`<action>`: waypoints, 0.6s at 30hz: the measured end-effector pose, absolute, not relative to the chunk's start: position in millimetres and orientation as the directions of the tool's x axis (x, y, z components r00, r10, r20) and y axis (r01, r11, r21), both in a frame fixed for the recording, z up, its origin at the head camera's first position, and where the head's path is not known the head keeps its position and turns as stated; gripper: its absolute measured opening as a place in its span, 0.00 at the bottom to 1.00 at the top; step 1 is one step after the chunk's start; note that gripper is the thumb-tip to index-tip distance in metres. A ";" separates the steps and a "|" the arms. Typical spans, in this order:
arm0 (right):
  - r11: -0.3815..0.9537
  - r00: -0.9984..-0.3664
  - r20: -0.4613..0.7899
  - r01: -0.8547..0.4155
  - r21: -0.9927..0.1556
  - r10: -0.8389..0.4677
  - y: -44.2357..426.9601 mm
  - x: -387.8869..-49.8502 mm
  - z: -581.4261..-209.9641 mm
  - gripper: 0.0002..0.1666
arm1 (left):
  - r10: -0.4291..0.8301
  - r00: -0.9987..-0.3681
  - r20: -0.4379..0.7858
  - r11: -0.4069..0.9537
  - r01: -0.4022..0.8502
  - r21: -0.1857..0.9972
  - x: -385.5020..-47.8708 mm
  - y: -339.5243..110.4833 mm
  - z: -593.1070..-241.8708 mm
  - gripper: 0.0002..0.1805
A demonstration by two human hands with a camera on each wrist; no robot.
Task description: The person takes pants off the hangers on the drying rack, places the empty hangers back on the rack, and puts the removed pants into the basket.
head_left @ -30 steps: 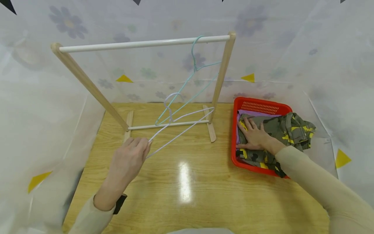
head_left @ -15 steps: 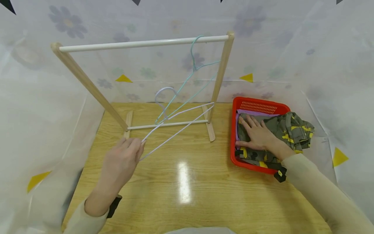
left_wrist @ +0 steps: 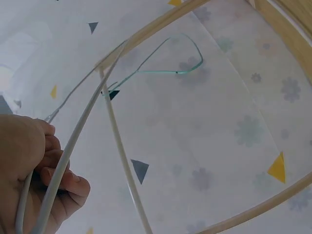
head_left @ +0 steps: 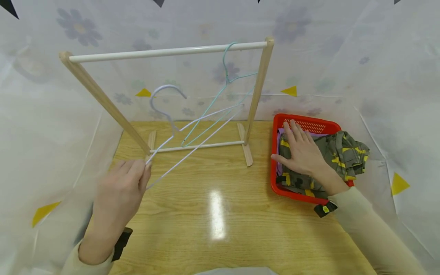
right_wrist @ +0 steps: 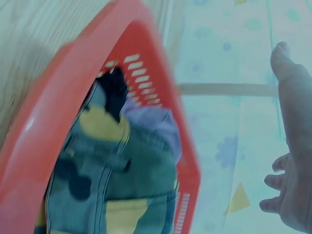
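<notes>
My left hand [head_left: 120, 187] grips one end of a pale lilac clothes hanger [head_left: 194, 151] and holds it raised in front of the rack; its hook points up and back. My right hand [head_left: 304, 154] is spread with straight fingers over the camouflage garment [head_left: 347, 152] in the red basket [head_left: 290, 195]. In the right wrist view the hand [right_wrist: 297, 146] stands apart from the cloth. Some purple cloth [right_wrist: 156, 122] shows beneath the camouflage garment. A mint green hanger [head_left: 214, 101] hangs from the white top bar of the clothes rack [head_left: 165, 52], near its right post.
The rack stands at the back left of the wooden table [head_left: 247, 221], its feet [head_left: 248, 154] spread on the tabletop. A flower-printed white sheet [head_left: 309, 57] closes off the back and sides. The camouflage garment hangs over the basket's right rim.
My left hand has moved left and toward me with the lilac hanger, whose hook has risen and shifted left. My right hand has moved slightly up over the basket and lifted from the cloth.
</notes>
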State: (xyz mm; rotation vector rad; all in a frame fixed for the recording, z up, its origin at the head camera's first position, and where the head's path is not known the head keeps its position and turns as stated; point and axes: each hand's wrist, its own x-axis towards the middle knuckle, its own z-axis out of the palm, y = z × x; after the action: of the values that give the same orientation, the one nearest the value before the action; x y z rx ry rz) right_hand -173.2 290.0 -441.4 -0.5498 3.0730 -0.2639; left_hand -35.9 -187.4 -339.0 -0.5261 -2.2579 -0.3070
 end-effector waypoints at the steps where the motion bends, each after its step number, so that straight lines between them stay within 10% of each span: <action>1: 0.921 -0.938 0.048 -0.347 -0.176 -0.344 286.9 -172.5 -439.6 0.69 | 0.263 -0.609 0.748 0.890 0.453 0.057 -35.5 -188.8 -337.4 0.26; 18: 0.911 -0.756 0.613 -0.390 -0.137 -0.231 228.2 -200.2 -425.0 0.61 | 0.201 -0.602 0.773 0.932 0.361 0.038 -37.6 -209.5 -331.3 0.28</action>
State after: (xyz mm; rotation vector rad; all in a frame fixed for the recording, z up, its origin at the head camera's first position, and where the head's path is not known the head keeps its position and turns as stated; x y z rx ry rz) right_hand -200.2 228.2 -425.0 -0.6622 3.6713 -0.5107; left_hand -37.6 -209.5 -331.3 -0.3960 -2.2329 -0.2396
